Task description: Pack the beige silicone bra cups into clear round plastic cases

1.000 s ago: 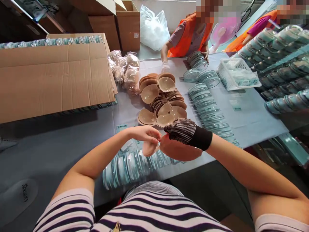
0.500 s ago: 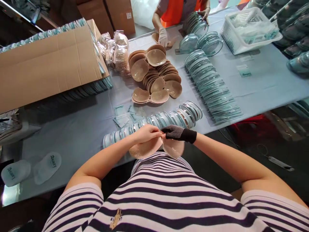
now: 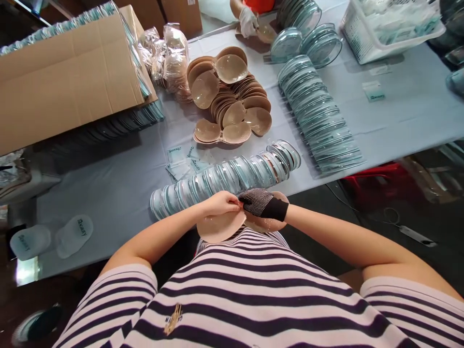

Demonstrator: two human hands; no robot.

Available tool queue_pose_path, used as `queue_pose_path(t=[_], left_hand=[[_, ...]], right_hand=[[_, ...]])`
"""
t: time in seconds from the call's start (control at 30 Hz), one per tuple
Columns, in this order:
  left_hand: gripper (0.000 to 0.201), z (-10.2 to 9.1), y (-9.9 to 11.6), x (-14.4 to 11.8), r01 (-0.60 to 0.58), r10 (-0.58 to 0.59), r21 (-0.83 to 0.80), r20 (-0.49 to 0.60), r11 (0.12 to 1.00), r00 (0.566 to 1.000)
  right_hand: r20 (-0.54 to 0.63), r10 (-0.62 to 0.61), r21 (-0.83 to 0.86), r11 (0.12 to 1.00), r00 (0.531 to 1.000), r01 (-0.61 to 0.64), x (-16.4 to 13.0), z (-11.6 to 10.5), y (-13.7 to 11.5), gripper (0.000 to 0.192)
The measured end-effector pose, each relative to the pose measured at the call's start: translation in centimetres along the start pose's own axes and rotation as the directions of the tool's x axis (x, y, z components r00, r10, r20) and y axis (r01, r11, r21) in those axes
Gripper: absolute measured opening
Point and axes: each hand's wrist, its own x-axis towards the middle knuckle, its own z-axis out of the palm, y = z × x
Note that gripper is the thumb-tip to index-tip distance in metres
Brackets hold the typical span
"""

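A beige adhesive bra [image 3: 220, 228] hangs in front of my striped shirt, its two cups side by side. My bare left hand [image 3: 223, 203] pinches it near the middle join. My right hand [image 3: 255, 201], in a black dotted glove, closes on the same middle part, fingertips meeting those of the left. The fingers hide the join itself. Just beyond my hands lies a long row of clear round plastic cases [image 3: 217, 179]. Farther back are piles of beige adhesive bras [image 3: 232, 108], and small printed packets [image 3: 181, 164] lie left of them.
A large cardboard box [image 3: 68, 77] covers the left back. Plastic-wrapped bras [image 3: 176, 63] lie beside it. Another row of clear cases [image 3: 319, 116] runs along the right, with a white basket [image 3: 366, 46] behind. A co-worker's gloved hand [image 3: 248, 21] touches a bra across the table.
The right cup has swung outward and up beside my gloved hand, which has turned slightly. Both hands keep hold of the middle. The whole view has shifted a little.
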Motion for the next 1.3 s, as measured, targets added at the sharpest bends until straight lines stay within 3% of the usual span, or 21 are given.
queue_pose_path(t=[0.1, 0.2, 0.3, 0.4, 0.53, 0.6, 0.67, 0.77, 0.83, 0.9, 0.97, 1.03, 1.13, 1.2, 1.3], left_hand=[[0.022, -0.2, -0.8, 0.7, -0.033, 0.033, 0.003, -0.007, 0.999, 0.999], [0.026, -0.8, -0.8, 0.9, -0.034, 0.041, -0.096, 0.073, 0.995, 0.996], [0.027, -1.4, 0.4, 0.4, -0.038, 0.05, -0.087, 0.131, 0.995, 0.99], [0.025, -1.7, 2.1, -0.2, -0.062, 0.055, 0.051, 0.121, 0.997, 0.991], [0.025, -0.7, 3.3, -0.2, -0.047, 0.085, 0.412, -0.074, 0.91, 0.994], [0.027, 0.2, 3.0, 0.2, 0.008, 0.07, 0.487, -0.141, 0.873, 0.988], [0.027, 0.9, 2.3, 0.6, 0.056, 0.01, 0.415, -0.154, 0.908, 0.988], [0.031, 1.2, 1.3, 1.0, 0.074, -0.07, 0.052, -0.066, 0.996, 0.995], [0.035, 0.8, 1.1, 0.8, 0.044, -0.047, -0.177, -0.013, 0.983, 0.999], [0.037, 0.2, 1.3, 0.5, 0.008, 0.001, -0.255, 0.033, 0.967, 0.999], [0.038, -0.4, 2.1, 0.3, 0.009, 0.014, -0.212, 0.11, 0.977, 0.994], [0.038, -1.0, 3.2, 0.1, -0.011, 0.034, -0.131, 0.176, 0.991, 0.984], [0.04, -1.8, 5.0, -0.1, -0.104, 0.109, -0.044, 0.165, 0.994, 0.98], [0.041, -2.1, 5.7, -0.2, -0.148, 0.157, -0.072, 0.145, 0.986, 0.977], [0.04, -1.7, 5.4, 0.1, -0.183, 0.24, -0.298, 0.166, 0.937, 0.957]], right_hand=[[-0.06, 0.003, 0.209, 0.978, 0.998, 0.01, 0.3, 0.7, 1.8, 0.024], [0.034, -0.036, 0.482, 0.876, 0.999, 0.015, 0.2, 0.4, 3.1, 0.031], [0.131, -0.118, 0.591, 0.806, 0.984, 0.019, 0.0, -0.3, 3.2, 0.032], [0.103, -0.102, 0.544, 0.839, 0.989, 0.029, -0.2, -0.8, 2.5, 0.029], [-0.073, 0.053, 0.337, 0.941, 0.996, -0.025, -0.1, -0.3, 1.7, 0.017], [-0.167, 0.111, 0.258, 0.964, 0.98, -0.065, 0.1, 0.3, 1.5, 0.015], [-0.263, 0.174, 0.243, 0.964, 0.949, -0.109, 0.2, 0.8, 1.4, 0.016], [-0.359, 0.224, 0.281, 0.952, 0.906, -0.123, 0.3, 0.4, 1.3, 0.021], [-0.386, 0.158, 0.205, 0.975, 0.909, -0.083, 0.2, -0.9, 1.3, 0.021], [-0.385, 0.042, 0.061, 0.998, 0.922, -0.02, 0.0, -2.6, 1.4, 0.02], [-0.316, -0.058, -0.01, 0.998, 0.947, 0.058, -0.3, -4.4, 1.3, 0.019], [-0.105, -0.125, 0.054, 0.99, 0.987, 0.132, -0.5, -5.7, 1.2, 0.021], [0.233, -0.194, 0.258, 0.957, 0.953, 0.132, -0.9, -6.5, 1.0, 0.031], [0.286, -0.22, 0.393, 0.914, 0.932, 0.095, -1.1, -6.3, 0.6, 0.039], [0.22, -0.262, 0.531, 0.84, 0.94, 0.11, -1.3, -5.8, 0.1, 0.042]])
